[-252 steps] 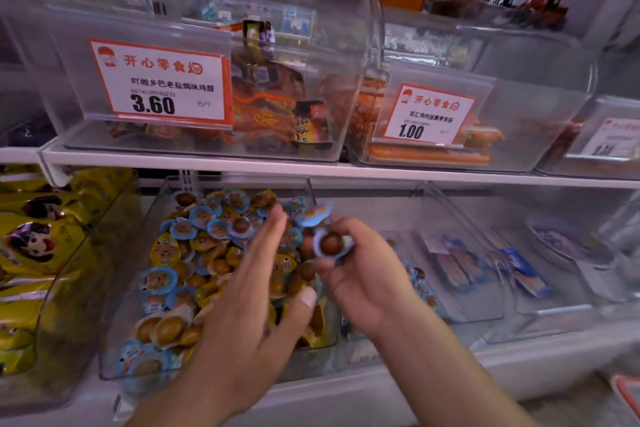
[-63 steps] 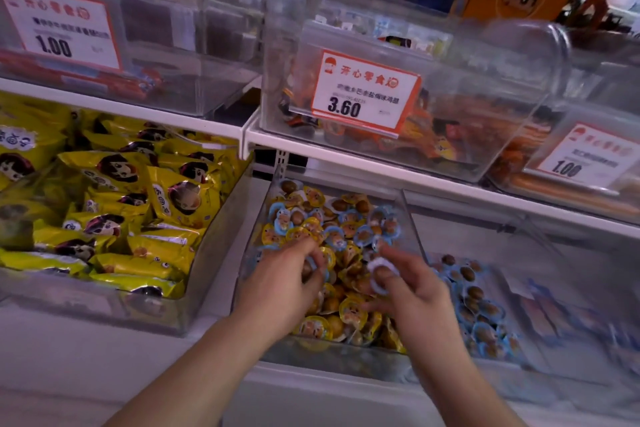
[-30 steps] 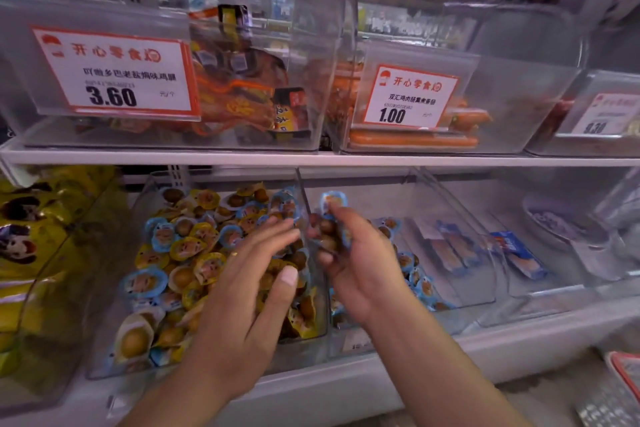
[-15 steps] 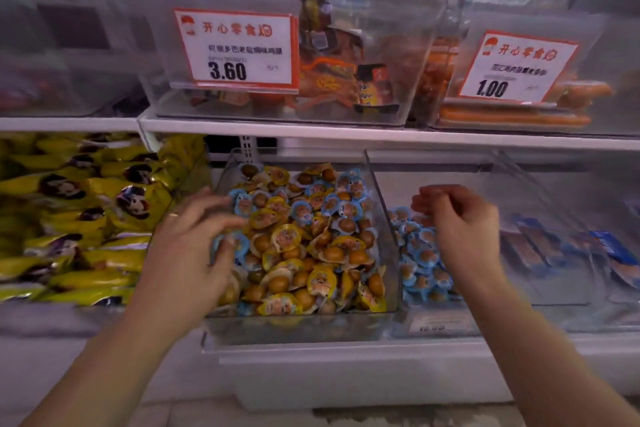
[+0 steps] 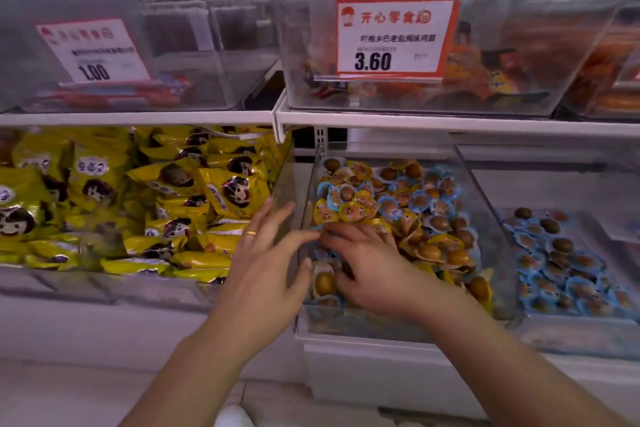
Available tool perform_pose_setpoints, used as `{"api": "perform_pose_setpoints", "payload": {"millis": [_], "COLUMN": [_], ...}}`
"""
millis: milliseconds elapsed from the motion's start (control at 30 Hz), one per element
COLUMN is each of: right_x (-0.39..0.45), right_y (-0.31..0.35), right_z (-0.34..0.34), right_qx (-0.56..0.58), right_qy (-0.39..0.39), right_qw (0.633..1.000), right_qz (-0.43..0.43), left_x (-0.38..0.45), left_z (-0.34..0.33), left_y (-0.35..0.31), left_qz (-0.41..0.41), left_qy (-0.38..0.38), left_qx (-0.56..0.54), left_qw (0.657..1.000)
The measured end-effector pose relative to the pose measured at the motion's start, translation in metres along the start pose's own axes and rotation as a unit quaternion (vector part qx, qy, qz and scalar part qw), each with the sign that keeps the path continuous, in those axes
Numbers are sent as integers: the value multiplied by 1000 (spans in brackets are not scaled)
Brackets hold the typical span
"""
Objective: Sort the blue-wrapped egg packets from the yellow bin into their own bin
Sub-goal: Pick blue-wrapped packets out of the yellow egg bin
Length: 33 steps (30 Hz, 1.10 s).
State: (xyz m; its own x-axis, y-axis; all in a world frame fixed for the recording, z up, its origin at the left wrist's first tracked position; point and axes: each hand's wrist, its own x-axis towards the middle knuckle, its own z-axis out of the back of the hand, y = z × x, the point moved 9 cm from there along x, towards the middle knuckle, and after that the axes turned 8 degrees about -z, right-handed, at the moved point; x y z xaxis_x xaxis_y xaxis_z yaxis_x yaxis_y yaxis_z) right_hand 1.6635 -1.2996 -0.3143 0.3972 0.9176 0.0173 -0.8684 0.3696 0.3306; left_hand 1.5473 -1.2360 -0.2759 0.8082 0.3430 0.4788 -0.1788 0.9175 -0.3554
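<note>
Right hand [image 5: 363, 263] digs palm-down into mixed bin [image 5: 491, 218], fingers curled among packets, grip unclear. Left hand [image 5: 266, 260] spread, empty, at its wall. Blue egg packets [image 5: 568, 274] collect in right-hand bin [image 5: 588, 329].

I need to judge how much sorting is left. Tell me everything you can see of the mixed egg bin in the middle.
The mixed egg bin is a clear plastic tub with slanted walls on the lower shelf, between the yellow snack bags and the blue-only bin. It is heaped with yellow- and blue-wrapped egg packets, blue ones mostly toward the back. The right hand digs into its front-left corner; the left hand hovers at its left wall.
</note>
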Motion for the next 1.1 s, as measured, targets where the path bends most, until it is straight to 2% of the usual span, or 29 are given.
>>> {"api": "perform_pose_setpoints", "payload": {"millis": [233, 367, 500, 567, 767, 867, 967, 1100], "right_x": [26, 28, 18, 14, 6, 2, -1, -13], "right_y": [-15, -4, -4, -7, -24, -33, -45, -69], "right_z": [-4, 3, 17, 19, 33, 42, 46, 63], "right_qx": [-65, -98, -23, 2, 134, 206, 276, 333], "right_qy": [29, -2, -69, -76, -133, -156, -171, -254], "right_qw": [996, 995, 997, 996, 982, 966, 944, 900], "right_qz": [-60, -12, 31, 41, 23, -3, -59, -123], "left_x": [3, 3, 4, 6, 12, 12, 16, 29], "left_z": [-12, -9, -7, -5, -1, -8, -16, -23], "left_y": [5, 5, 1, 1, 2, -5, -12, -32], "left_qz": [21, 22, 30, 41, 54, 14, 19, -2], "left_qy": [8, 9, -5, -17, -51, -6, 55, 62], "left_qx": [-21, -30, -40, -47, -41, 76, 206, 281], "left_qw": [1000, 999, 999, 998, 996, 997, 977, 958]}}
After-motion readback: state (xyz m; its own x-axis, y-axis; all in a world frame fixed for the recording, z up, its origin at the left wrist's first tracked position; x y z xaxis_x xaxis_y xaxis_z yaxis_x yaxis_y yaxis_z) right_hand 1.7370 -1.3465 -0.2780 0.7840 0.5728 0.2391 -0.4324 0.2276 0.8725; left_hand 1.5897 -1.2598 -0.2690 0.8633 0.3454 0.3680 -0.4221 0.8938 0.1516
